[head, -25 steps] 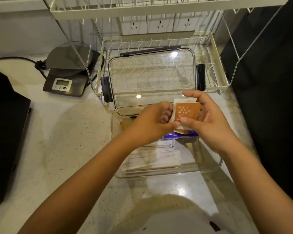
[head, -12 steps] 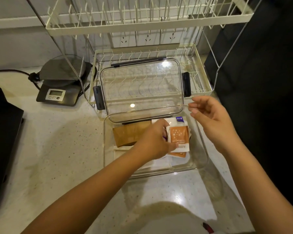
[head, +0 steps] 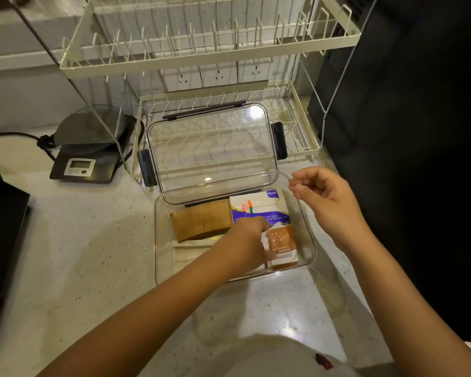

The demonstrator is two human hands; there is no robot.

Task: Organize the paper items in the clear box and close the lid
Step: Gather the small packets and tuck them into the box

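Note:
The clear box [head: 159, 240] stands on the counter with its clear lid [head: 212, 148] swung up and leaning against the dish rack behind. Inside lie a brown paper stack [head: 199, 223] at the back left, a white and blue tissue pack [head: 259, 206] at the back right, and white wrapped strips [head: 188, 251] along the front left. My left hand [head: 245, 246] reaches into the box and holds a stack of orange and white packets [head: 282, 244] at the front right corner. Above the box's right rim, my right hand [head: 324, 200] hovers with loosely curled fingers and holds nothing.
A cream two-tier dish rack [head: 305, 137] stands behind the box. To its left sits a kitchen scale [head: 85, 156] with a black cable. A black appliance [head: 0, 227] borders the left edge and a dark wall the right. The speckled counter [head: 79, 254] stretches in front.
Both hands held the orange packets above the box. My right hand let go and lifted to the right, while my left hand lowered the packets into the box's front right corner.

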